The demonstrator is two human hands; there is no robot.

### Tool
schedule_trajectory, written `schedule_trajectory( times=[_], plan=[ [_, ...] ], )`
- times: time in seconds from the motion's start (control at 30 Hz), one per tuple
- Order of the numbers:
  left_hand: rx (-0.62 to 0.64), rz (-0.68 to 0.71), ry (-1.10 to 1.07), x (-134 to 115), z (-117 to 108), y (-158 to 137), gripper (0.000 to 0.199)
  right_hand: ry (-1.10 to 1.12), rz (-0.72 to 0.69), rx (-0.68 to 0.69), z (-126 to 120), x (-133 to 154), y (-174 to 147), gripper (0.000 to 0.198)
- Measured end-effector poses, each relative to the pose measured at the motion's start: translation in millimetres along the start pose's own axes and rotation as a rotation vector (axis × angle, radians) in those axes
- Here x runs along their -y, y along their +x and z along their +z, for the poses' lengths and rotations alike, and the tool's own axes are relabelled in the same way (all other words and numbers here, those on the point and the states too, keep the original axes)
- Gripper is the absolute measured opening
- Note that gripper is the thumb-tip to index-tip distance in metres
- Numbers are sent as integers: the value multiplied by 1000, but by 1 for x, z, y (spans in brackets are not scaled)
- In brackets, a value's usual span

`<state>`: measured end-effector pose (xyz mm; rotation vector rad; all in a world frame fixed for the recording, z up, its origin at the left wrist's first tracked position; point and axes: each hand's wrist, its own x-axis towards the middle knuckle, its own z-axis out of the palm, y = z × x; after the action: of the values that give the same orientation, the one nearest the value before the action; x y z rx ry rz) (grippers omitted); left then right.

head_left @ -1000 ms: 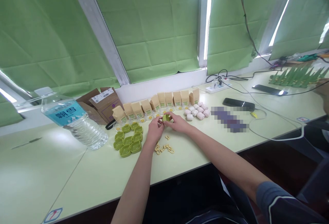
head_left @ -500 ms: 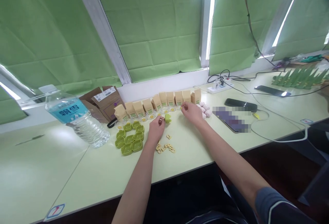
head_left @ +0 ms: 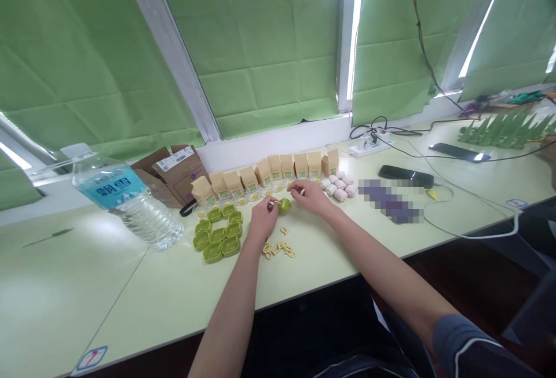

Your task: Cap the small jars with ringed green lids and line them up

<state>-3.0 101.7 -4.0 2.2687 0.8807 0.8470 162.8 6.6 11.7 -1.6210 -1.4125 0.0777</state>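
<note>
Blue bottle label reads "飘雪"; desk sticker unclear.

A small, rounded green piece is pinched in the left hand, smooth side showing, mid-scene, its left edge partly hidden.

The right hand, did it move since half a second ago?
Yes. Judged against the power strip, the right hand has shifted to the left, closer to the small green piece at the left hand.
</note>
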Motion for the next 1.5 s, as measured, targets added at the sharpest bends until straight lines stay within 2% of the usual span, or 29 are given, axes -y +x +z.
schedule_trajectory(
  times=[0.1,0.2,0.3,0.37,0.5,0.63,0.77,0.83,0.93,1.07,1.2,1.37,1.5],
  plan=[
    [1,-10,-5,0,0,0,17,-97,75,-67,-3,-7,0,24],
    [0,-33,16,-1,0,0,17,-205,117,-7,-4,-14,0,32],
    [-5,-66,59,0,-1,1,17,-197,55,106,-1,-14,-1,31],
    [-10,-79,78,0,-2,1,17,-117,-12,126,3,-10,-1,31],
    [-27,-75,103,1,-3,2,17,43,-93,89,8,-4,-1,31],
    [-27,-99,103,0,-4,1,20,-45,-52,42,7,-9,-2,31],
    [-10,-114,91,-1,-4,1,20,-117,33,187,6,-11,-4,30],
    [1,-125,93,-2,-5,1,20,-96,20,243,8,-9,-6,26],
    [16,-133,100,-1,-5,1,22,-57,-19,250,13,-5,-7,27],
    [3,-106,137,1,-4,1,28,9,-6,252,16,-4,-7,33],
    [50,-95,164,2,-2,1,36,28,66,269,17,-5,-7,39],
    [130,24,131,5,0,1,54,-11,84,303,18,-2,-9,45],
    [179,150,78,8,2,1,55,-55,32,344,15,5,-11,36]
  ],
)
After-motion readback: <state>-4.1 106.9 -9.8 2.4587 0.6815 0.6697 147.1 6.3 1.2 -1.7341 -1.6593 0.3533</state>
